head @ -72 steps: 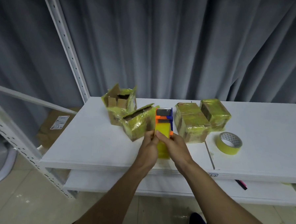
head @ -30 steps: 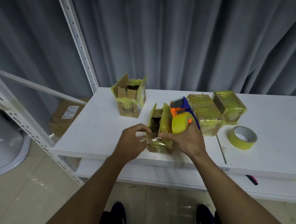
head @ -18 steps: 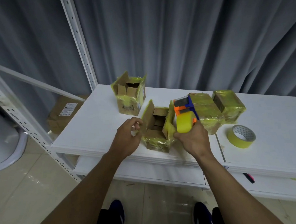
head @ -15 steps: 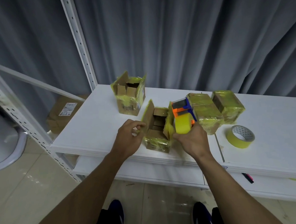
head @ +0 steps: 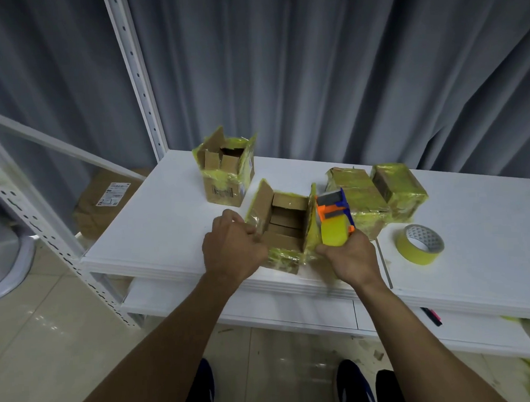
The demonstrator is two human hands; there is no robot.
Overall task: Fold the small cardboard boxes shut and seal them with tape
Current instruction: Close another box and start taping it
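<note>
We log open box (head: 285, 227) between both hands, flaps up. Left hand (head: 232, 248): fingers curled on left flap (head: 262, 201). Right hand (head: 351, 257): fingers wrapped round tape dispenser (head: 334, 221), right flap (head: 310, 220) just left of them. Risks as we judge them: dispenser snagging that flap mid-fold; box skidding off shelf (head: 167, 230) edge under knuckles.

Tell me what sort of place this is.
Likely a stockroom packing spot: a white slotted metal shelving rack, an open yellow-taped cardboard box worked with an orange-and-blue tape dispenser, and a labelled brown parcel stored lower left.
</note>
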